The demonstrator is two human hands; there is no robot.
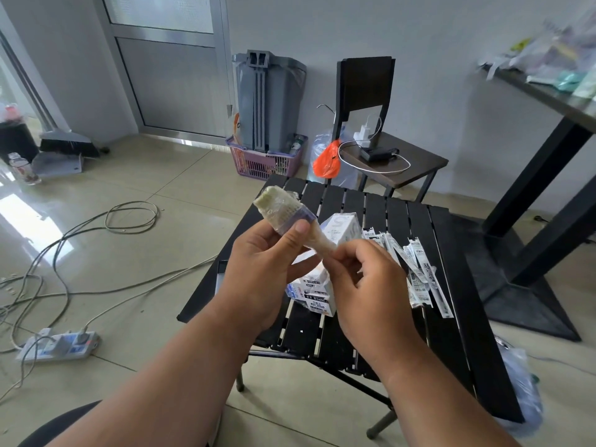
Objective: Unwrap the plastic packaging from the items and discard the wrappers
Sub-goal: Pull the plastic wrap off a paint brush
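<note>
Paintbrush (290, 214) held up over black table (451, 253), plastic wrap on it. Left hand (267, 266) grips brush near bristles. Right hand (364, 279) pinches handle end (maybe peeling wrap). Wrapped pens (416, 272) and boxes (322, 291) wait on table. Lots left.

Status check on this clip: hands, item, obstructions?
Left hand grips plastic-wrapped pale-bristled brush at its ferrule. Right hand pinches wrap at handle end. Wrapper still on. Nothing obstructing.
</note>
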